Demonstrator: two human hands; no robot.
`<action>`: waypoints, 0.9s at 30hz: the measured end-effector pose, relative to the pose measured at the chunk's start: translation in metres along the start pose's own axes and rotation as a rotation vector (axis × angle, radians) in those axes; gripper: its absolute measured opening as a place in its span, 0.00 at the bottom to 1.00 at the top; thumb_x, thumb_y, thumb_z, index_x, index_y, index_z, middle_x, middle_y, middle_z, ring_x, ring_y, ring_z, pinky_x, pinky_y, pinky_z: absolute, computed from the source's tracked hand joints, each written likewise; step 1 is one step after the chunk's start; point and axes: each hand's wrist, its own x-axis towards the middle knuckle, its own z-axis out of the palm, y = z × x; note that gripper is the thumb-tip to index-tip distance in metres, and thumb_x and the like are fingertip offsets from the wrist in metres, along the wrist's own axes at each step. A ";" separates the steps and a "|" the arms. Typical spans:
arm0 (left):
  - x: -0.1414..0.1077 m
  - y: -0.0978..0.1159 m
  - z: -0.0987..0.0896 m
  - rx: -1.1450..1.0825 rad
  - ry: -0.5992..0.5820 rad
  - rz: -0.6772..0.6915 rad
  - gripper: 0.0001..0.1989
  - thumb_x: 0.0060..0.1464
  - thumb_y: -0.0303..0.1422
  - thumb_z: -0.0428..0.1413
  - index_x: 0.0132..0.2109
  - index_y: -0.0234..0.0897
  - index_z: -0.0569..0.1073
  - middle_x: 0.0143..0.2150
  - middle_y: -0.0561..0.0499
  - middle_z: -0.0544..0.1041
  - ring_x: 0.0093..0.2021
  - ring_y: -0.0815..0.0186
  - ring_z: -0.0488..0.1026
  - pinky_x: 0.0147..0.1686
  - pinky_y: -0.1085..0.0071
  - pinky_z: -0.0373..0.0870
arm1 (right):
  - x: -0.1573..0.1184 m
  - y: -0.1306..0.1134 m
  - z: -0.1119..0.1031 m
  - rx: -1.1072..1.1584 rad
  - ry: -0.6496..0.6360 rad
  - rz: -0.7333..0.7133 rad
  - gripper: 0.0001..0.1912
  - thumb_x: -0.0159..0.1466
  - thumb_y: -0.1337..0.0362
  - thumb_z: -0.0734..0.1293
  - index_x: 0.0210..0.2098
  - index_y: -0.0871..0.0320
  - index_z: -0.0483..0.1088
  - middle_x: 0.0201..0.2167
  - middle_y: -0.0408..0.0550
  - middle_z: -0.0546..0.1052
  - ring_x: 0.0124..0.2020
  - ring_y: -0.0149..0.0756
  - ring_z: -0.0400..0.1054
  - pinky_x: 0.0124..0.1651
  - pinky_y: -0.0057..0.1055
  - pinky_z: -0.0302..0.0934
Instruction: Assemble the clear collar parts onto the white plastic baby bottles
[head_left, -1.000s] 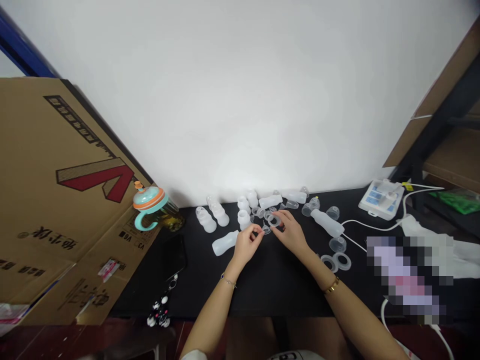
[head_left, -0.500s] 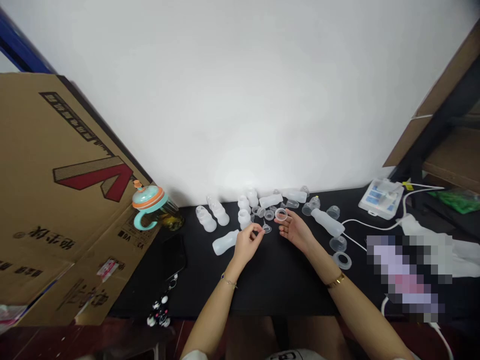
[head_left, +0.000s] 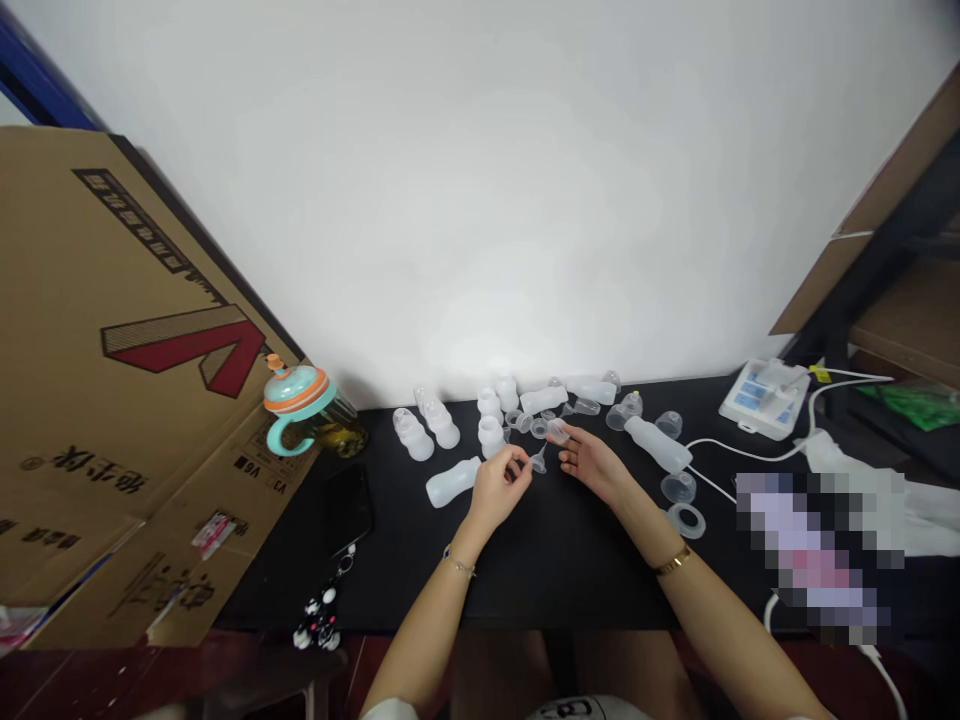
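Nearly meeting, left hand point(head_left: 495, 490), right hand point(head_left: 592, 462), above clear pieces point(head_left: 538, 428)

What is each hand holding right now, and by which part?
The left hand's fingers pinch a small clear funnel-shaped piece by its narrow end. The right hand's fingers reach a clear cup-shaped piece; a hold cannot be told.

The black tabletop point(head_left: 555, 590) is carrying frosted bottle bodies point(head_left: 442, 427) standing just beyond the left hand's grip point(head_left: 495, 490), while one bottle point(head_left: 452, 482) is lying just left of that grip. Right of the grip, another bottle point(head_left: 656, 445) is lying near a clear funnel cup point(head_left: 679, 488) and a clear ring point(head_left: 686, 520), and a white control unit point(head_left: 763, 398) is sitting further off. Well left of the grip, a teal-handled sippy cup point(head_left: 300, 405) is standing near a black phone point(head_left: 349, 510).
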 end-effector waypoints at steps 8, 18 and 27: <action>0.001 -0.003 0.000 0.005 0.043 0.031 0.09 0.63 0.39 0.56 0.41 0.39 0.76 0.29 0.54 0.76 0.28 0.69 0.72 0.29 0.74 0.65 | -0.001 0.001 0.003 -0.057 0.001 0.034 0.15 0.70 0.54 0.64 0.41 0.57 0.76 0.36 0.50 0.82 0.22 0.28 0.66 0.26 0.25 0.64; 0.002 0.001 -0.001 -0.171 0.003 -0.019 0.11 0.61 0.41 0.58 0.40 0.38 0.75 0.31 0.53 0.77 0.27 0.70 0.70 0.27 0.75 0.63 | -0.004 0.003 0.007 -0.149 -0.003 0.021 0.15 0.69 0.54 0.64 0.41 0.58 0.77 0.36 0.50 0.81 0.23 0.28 0.67 0.28 0.26 0.65; 0.006 -0.004 0.000 -0.470 -0.135 -0.184 0.19 0.52 0.47 0.64 0.40 0.37 0.74 0.30 0.54 0.75 0.23 0.73 0.70 0.21 0.77 0.62 | 0.000 0.016 0.006 -0.293 -0.127 0.018 0.17 0.67 0.52 0.65 0.42 0.59 0.77 0.25 0.44 0.76 0.22 0.29 0.67 0.28 0.25 0.63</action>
